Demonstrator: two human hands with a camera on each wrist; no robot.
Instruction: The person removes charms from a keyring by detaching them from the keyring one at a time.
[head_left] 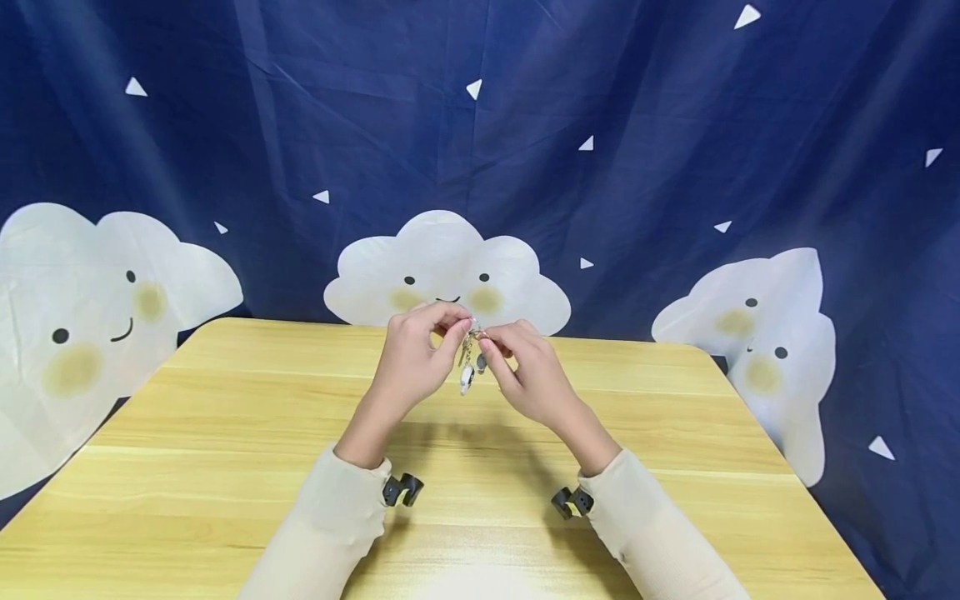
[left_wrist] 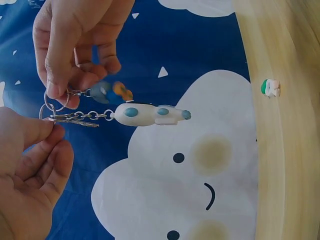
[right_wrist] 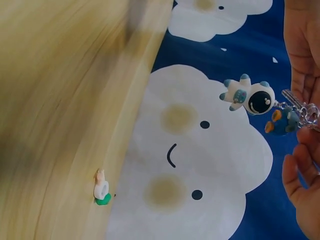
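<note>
Both hands are raised over the table, fingertips close together. My left hand [head_left: 416,358] pinches a metal key ring [left_wrist: 42,111] carrying flat metal keys [left_wrist: 77,120] and a chain. From that chain hangs a white astronaut charm [right_wrist: 252,97] with a dark visor and blue-tipped limbs. My right hand [head_left: 536,375] pinches a second split ring [left_wrist: 57,101], which overlaps the first in the left wrist view. On its short chain hangs a small blue charm [right_wrist: 283,121] with orange parts, blurred in the left wrist view.
A light wood-grain table [head_left: 225,467] lies below the hands. On it, near the far edge, is a small white and green figurine [left_wrist: 271,87]. Behind hangs a navy cloth [head_left: 525,150] with smiling clouds and white triangles.
</note>
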